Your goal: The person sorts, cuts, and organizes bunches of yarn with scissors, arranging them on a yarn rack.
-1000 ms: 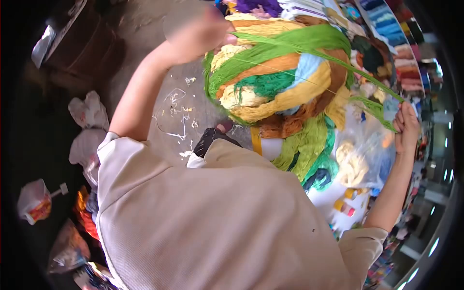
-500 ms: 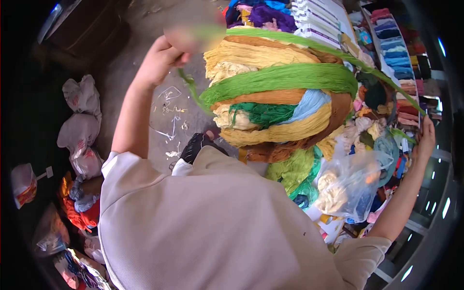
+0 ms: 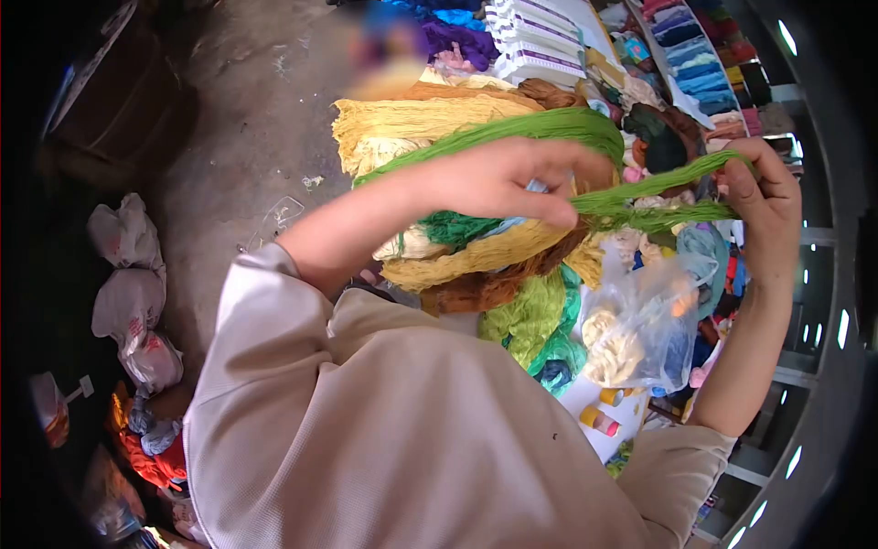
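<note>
A thick bundle of yarn skeins in gold (image 3: 384, 128), green, brown, cream and light blue fills the middle of the view. Across its top runs a broad green yarn skein (image 3: 585, 131). My left hand (image 3: 521, 183) reaches over the bundle, slightly blurred, thumb and fingers closing around green yarn at its right side. From there a loop of green yarn (image 3: 658, 190) stretches in two strands to my right hand (image 3: 764, 197), whose curled fingers and thumb hold its far end. Part of the bundle is hidden behind my left forearm.
Lime-green yarn (image 3: 526, 306) and a clear plastic bag (image 3: 654, 320) with cream yarn lie below the bundle. Small yellow-ended spools (image 3: 599, 421) rest on a white surface. White packages (image 3: 535, 46) and folded yarn rows (image 3: 704, 73) stand beyond. Filled bags (image 3: 133, 293) sit on the floor at left.
My left hand has come from the far left across the bundle toward my right hand. My right hand has moved up and slightly left. The green strand is now a short doubled loop.
</note>
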Demonstrator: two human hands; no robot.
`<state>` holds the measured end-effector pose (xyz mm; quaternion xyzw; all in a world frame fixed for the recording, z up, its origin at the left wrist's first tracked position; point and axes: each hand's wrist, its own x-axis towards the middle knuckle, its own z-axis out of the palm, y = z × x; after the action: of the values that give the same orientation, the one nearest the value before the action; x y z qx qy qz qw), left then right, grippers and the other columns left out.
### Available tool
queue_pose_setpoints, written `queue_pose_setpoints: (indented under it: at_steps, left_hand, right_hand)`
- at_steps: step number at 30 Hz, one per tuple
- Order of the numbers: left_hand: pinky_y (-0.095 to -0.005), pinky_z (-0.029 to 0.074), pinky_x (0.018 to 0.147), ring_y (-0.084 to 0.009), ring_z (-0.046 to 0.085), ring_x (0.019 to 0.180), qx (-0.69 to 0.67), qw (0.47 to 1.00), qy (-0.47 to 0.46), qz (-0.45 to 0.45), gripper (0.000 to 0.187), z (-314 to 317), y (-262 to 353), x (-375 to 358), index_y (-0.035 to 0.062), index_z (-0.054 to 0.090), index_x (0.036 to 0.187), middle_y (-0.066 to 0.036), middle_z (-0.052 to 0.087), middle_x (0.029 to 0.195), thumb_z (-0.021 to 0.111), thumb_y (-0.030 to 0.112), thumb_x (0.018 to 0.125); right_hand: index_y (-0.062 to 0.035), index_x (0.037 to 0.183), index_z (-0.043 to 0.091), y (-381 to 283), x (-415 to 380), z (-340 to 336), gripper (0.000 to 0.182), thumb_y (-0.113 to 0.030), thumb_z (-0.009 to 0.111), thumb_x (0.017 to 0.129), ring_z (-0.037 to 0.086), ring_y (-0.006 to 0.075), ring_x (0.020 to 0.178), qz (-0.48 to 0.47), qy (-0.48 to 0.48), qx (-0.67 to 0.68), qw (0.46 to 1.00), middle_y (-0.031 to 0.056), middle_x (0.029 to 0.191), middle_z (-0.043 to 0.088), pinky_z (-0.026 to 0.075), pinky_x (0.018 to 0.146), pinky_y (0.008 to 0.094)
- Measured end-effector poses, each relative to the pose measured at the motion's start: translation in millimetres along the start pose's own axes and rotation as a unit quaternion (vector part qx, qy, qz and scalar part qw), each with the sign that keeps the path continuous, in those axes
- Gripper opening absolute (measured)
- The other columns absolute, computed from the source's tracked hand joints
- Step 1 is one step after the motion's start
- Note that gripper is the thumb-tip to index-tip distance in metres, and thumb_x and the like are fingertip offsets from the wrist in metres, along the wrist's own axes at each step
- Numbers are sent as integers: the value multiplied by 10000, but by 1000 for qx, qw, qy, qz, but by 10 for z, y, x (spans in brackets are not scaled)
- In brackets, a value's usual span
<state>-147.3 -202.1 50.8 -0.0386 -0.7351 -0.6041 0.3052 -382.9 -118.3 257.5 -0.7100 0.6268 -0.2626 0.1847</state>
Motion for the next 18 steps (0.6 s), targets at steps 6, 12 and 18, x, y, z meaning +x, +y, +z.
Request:
queue_pose_setpoints:
  at_steps: [6,12,18]
  left_hand:
    - [-236,373,552,-34,451,646,26,967,117,-226,214,-767,17,-1311,44,677,946,65,505,687,638,253,975]
    - [-220,304,557,-36,359,629,155,911,227,-307,277,-1079,161,-2368,64,634,892,76,421,680,577,309,1009]
    - [-270,434,893,-109,568,915,144,902,333,-235,256,-864,-152,-2541,21,635,1010,-16,600,893,484,224,1050]
  right_hand:
    - [-72,1014,658,714,-337,-702,216,-281,614,988,343,-15,660,125,59,-1,990,-108,831,536,222,570,179]
    - [-47,1143,673,2009,-577,-1377,274,-269,616,994,548,37,892,126,207,21,970,-45,993,644,414,790,189]
    - [-55,1080,685,2185,-335,-1420,261,-290,603,1002,563,39,910,132,212,-20,968,-45,989,649,431,798,195]
